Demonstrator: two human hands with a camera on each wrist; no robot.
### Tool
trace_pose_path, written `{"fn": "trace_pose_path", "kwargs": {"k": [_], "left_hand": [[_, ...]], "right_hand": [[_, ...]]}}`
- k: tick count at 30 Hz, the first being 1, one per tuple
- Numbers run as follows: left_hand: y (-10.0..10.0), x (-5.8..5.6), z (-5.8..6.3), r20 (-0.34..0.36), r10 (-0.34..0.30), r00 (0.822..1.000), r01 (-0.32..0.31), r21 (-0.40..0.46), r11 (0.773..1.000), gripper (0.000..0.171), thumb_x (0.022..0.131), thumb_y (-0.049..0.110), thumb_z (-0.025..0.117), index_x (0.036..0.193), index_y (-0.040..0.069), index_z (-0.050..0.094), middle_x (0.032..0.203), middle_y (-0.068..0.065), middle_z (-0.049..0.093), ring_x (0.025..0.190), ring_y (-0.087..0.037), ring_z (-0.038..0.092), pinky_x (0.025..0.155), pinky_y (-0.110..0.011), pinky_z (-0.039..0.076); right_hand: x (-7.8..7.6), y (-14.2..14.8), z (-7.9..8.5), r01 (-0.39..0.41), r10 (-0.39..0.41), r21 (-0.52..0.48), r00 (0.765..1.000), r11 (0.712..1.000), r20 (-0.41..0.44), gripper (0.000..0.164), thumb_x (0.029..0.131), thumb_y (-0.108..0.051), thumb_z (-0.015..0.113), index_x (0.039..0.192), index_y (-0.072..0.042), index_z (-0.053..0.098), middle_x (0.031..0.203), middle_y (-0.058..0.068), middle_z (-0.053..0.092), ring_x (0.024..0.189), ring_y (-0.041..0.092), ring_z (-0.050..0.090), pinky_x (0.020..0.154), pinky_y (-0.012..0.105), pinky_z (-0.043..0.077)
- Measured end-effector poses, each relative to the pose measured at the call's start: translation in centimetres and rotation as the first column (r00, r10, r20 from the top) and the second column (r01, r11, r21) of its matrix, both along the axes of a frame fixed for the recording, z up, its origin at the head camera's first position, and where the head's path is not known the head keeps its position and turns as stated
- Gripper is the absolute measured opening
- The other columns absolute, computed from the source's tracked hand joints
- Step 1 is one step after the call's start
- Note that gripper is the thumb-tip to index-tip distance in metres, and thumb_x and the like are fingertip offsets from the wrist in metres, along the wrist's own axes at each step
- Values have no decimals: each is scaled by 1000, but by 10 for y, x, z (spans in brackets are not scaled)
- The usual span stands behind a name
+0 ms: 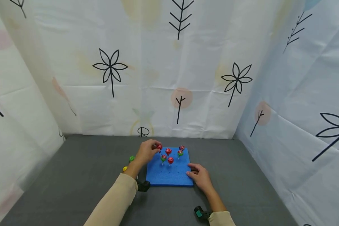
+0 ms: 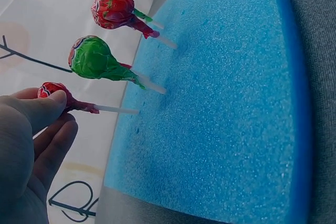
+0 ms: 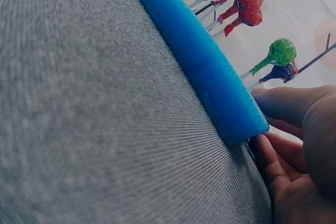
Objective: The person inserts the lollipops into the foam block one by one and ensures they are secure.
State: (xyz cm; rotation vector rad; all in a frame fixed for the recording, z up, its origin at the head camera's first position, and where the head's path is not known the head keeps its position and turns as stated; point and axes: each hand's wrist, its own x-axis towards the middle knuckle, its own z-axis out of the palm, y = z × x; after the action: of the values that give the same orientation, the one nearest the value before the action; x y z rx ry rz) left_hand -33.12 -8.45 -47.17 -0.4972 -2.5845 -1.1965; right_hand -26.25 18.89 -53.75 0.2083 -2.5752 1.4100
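Note:
My left hand (image 1: 146, 151) pinches a red-wrapped lollipop (image 2: 55, 92) by its head, between thumb and fingers. Its white stick points at the blue foam board (image 2: 220, 108), the tip right at the surface near the far left corner. Several other lollipops stand upright in the board, among them a red one (image 1: 170, 160), a green-and-red one (image 1: 163, 158) and a purple one (image 1: 182, 147). At the board's right edge my right hand (image 1: 201, 178) grips the foam, thumb over the top and fingers against the lower side.
Left of the board, partly behind my left forearm, are a green lollipop (image 1: 131, 158) and a yellow one (image 1: 125, 169). Small holes dot the board's near part. The grey table (image 1: 73, 188) meets a patterned cloth wall (image 1: 158, 110) at the back.

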Motion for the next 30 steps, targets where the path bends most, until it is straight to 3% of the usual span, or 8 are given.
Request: {"fn": "trace_pose_path", "kwargs": {"k": [9, 22, 30], "left_hand": [[-1, -1, 0, 12, -10, 1000, 10, -6, 1000, 19, 88, 8, 73, 107, 11, 71, 98, -2, 66, 84, -15, 64, 73, -33, 56], [5, 0, -1, -39, -57, 998, 55, -42, 998, 22, 87, 2, 71, 108, 8, 71, 98, -4, 66, 87, -18, 67, 73, -32, 57], [7, 0, -1, 2, -43, 999, 43, 1, 999, 21, 87, 3, 72, 107, 9, 72, 97, -3, 66, 87, -18, 67, 73, -32, 57]], "right_hand": [[0, 0, 0, -6, 6, -17, 1000, 1000, -3, 32, 86, -8, 74, 116, 1, 67, 109, 15, 65, 99, 29, 63, 84, 43, 54], [-2, 2, -1, -30, 29, -34, 999, 999, -28, 32, 84, -5, 75, 115, 1, 68, 105, 14, 65, 95, 28, 65, 82, 41, 54], [-1, 2, -1, -30, 29, -28, 999, 999, -29, 32, 85, -6, 75, 115, 2, 67, 106, 15, 65, 95, 28, 64, 82, 43, 54]]}}
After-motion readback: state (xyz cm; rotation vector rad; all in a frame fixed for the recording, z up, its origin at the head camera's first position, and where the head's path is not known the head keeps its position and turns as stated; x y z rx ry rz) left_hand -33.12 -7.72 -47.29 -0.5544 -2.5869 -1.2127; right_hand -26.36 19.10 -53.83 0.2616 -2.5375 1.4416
